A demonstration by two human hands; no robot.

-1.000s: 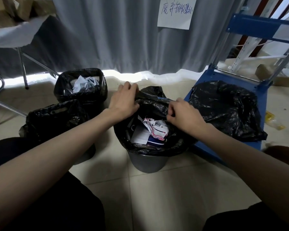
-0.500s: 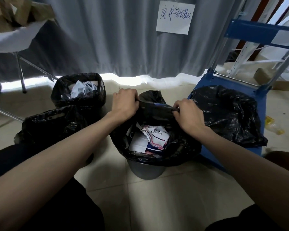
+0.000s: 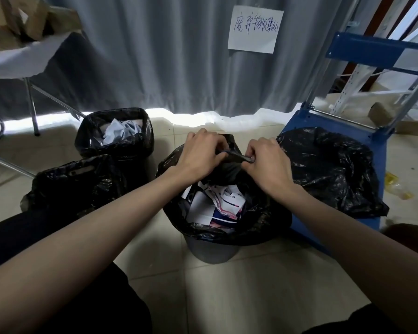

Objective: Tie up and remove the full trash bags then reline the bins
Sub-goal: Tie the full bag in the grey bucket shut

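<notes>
A grey bin point(image 3: 211, 251) stands on the floor in front of me, lined with a black trash bag point(image 3: 256, 227) full of crumpled paper and packaging point(image 3: 217, 206). My left hand point(image 3: 200, 155) grips the far rim of the bag, fingers curled over it. My right hand point(image 3: 268, 165) pinches the same gathered strip of rim just to the right. The stretch of black plastic between both hands is pulled taut above the trash. A second lined bin point(image 3: 115, 131) with crumpled paper stands at the back left.
A filled black bag point(image 3: 75, 186) lies on the floor at the left. Another black bag point(image 3: 333, 174) rests on a blue cart point(image 3: 377, 138) at the right. Behind hang a grey curtain point(image 3: 167, 56) and a paper sign point(image 3: 253, 28). A folding table point(image 3: 15, 63) stands at the far left.
Both hands have drawn closer together along the bag's far rim, bunching the plastic into a short taut strip. The view has tilted down slightly.
</notes>
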